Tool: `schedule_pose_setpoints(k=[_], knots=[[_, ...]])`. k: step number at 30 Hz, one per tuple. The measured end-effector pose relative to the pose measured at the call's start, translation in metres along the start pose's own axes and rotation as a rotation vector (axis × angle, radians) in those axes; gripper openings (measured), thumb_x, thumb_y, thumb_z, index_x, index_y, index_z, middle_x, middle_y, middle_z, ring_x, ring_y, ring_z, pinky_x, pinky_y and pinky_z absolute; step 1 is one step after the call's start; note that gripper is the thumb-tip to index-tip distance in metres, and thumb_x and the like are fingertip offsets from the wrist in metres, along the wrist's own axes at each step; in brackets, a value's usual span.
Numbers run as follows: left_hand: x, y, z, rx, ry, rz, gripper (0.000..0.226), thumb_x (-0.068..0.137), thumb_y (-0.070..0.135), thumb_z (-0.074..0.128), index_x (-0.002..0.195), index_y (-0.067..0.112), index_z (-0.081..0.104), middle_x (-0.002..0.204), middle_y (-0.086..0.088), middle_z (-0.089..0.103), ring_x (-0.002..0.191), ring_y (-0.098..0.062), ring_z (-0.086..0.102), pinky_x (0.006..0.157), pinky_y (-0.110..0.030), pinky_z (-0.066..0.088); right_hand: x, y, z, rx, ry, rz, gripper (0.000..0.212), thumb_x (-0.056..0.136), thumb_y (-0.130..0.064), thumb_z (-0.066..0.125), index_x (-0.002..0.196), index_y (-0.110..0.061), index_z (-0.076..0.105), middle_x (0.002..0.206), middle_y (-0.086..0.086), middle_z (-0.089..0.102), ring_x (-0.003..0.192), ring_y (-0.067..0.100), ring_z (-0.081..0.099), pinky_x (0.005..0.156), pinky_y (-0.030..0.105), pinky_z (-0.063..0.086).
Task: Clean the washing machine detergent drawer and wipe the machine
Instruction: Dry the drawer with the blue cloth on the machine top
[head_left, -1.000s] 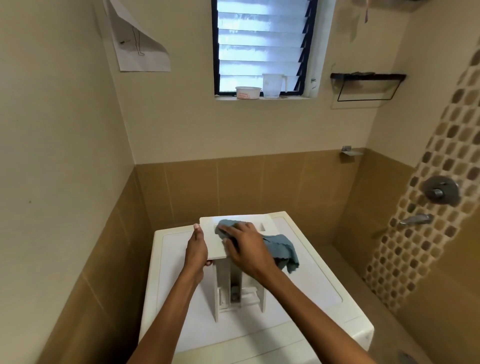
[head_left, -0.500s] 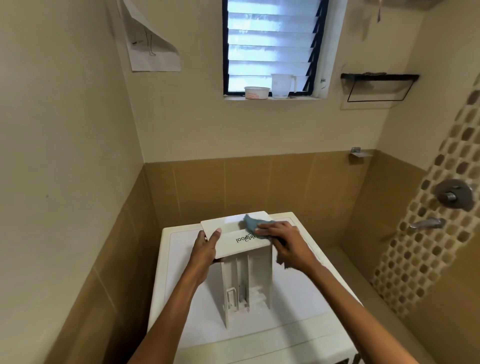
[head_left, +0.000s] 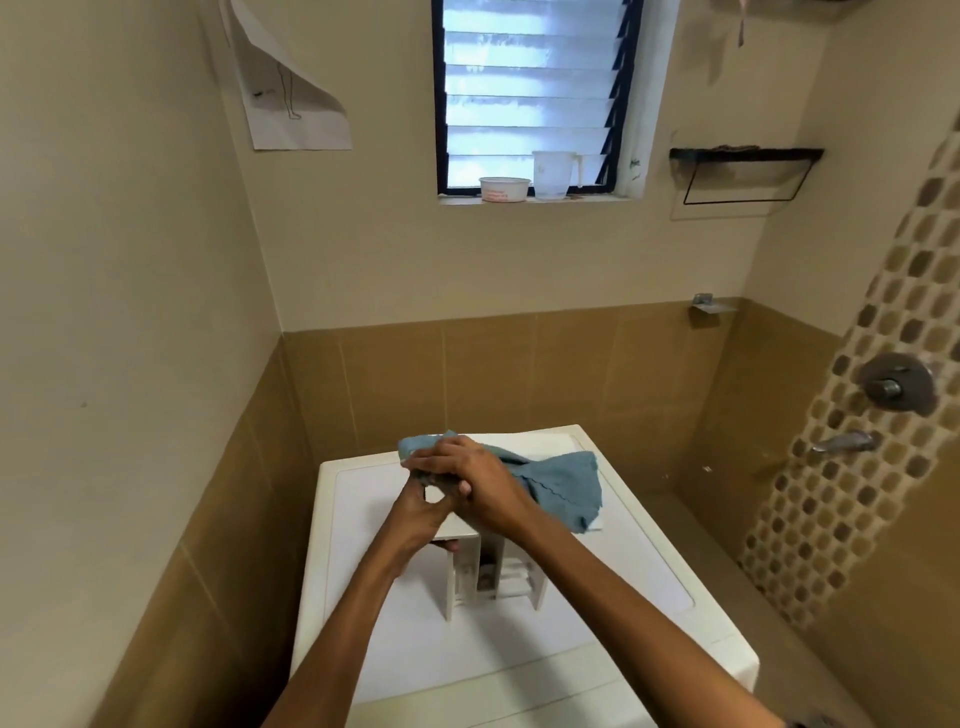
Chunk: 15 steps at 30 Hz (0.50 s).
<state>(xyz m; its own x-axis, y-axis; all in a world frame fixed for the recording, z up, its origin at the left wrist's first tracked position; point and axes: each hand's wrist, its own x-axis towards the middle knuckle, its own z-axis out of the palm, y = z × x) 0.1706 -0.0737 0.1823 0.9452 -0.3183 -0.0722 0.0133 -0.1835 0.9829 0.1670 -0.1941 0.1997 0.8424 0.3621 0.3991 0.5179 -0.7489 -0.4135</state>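
The white detergent drawer (head_left: 493, 571) stands on top of the white washing machine (head_left: 613, 613), its front panel raised and mostly hidden by my hands. My left hand (head_left: 421, 514) grips the panel's left edge from below. My right hand (head_left: 480, 483) presses a blue-grey cloth (head_left: 563, 483) onto the panel's left part. The cloth spreads over the panel and hangs off to the right. The drawer's open compartments face me.
The machine sits in a tiled corner, with the wall close on the left. A shower valve (head_left: 896, 384) and a tap (head_left: 844, 442) are on the mosaic wall at right. A tub (head_left: 504, 188) and a jug (head_left: 553, 174) stand on the window sill.
My right hand has swept the cloth from the panel's right end to its left end, next to my left hand. The cloth now covers the lettering and trails to the right.
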Motion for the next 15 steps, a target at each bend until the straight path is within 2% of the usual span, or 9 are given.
schedule_pose_setpoints(k=[4,6,8,12,15], knots=[[-0.003,-0.001,-0.002,-0.023,-0.003,0.002,0.073,0.082,0.019,0.068,0.141,0.021,0.026,0.135,-0.001,0.039,0.107,-0.019,0.048,0.047,-0.021,0.054,0.006,0.009,-0.005,-0.095,-0.015,-0.028,0.036,0.092,-0.012,0.049,0.124,-0.024,0.06,0.128,-0.001,0.058,0.117,0.017,0.048,0.097,0.028,0.035],[-0.005,0.001,-0.001,-0.055,0.003,-0.006,0.055,0.079,0.016,0.072,0.121,0.029,0.038,0.119,0.001,0.05,0.093,-0.016,0.056,0.046,-0.022,0.054,0.003,0.022,-0.01,-0.099,0.064,0.031,0.035,0.092,-0.012,0.048,0.123,-0.023,0.061,0.124,-0.002,0.06,0.113,0.018,0.048,0.094,0.034,0.04],[-0.005,0.002,0.001,-0.123,0.001,-0.014,0.045,0.078,0.013,0.072,0.107,0.031,0.042,0.102,0.003,0.059,0.081,-0.01,0.061,0.044,-0.022,0.052,-0.004,0.033,-0.017,-0.102,0.128,0.109,0.033,0.092,-0.013,0.05,0.121,-0.022,0.063,0.119,-0.001,0.062,0.111,0.02,0.049,0.09,0.039,0.042],[-0.005,-0.001,0.001,-0.171,0.015,-0.009,0.044,0.079,0.011,0.071,0.108,0.026,0.042,0.092,0.01,0.061,0.079,-0.007,0.063,0.044,-0.02,0.051,-0.023,0.054,-0.033,-0.096,0.223,0.232,0.029,0.092,-0.008,0.051,0.114,-0.018,0.067,0.109,0.002,0.063,0.103,0.022,0.05,0.082,0.03,0.042],[-0.005,-0.002,0.0,-0.153,0.012,-0.006,0.046,0.079,0.014,0.071,0.112,0.024,0.041,0.097,0.007,0.061,0.083,-0.007,0.061,0.047,-0.021,0.051,-0.034,0.068,-0.046,-0.126,0.281,0.351,0.03,0.092,-0.003,0.048,0.112,-0.013,0.067,0.102,0.007,0.061,0.097,0.026,0.048,0.073,0.023,0.031]])
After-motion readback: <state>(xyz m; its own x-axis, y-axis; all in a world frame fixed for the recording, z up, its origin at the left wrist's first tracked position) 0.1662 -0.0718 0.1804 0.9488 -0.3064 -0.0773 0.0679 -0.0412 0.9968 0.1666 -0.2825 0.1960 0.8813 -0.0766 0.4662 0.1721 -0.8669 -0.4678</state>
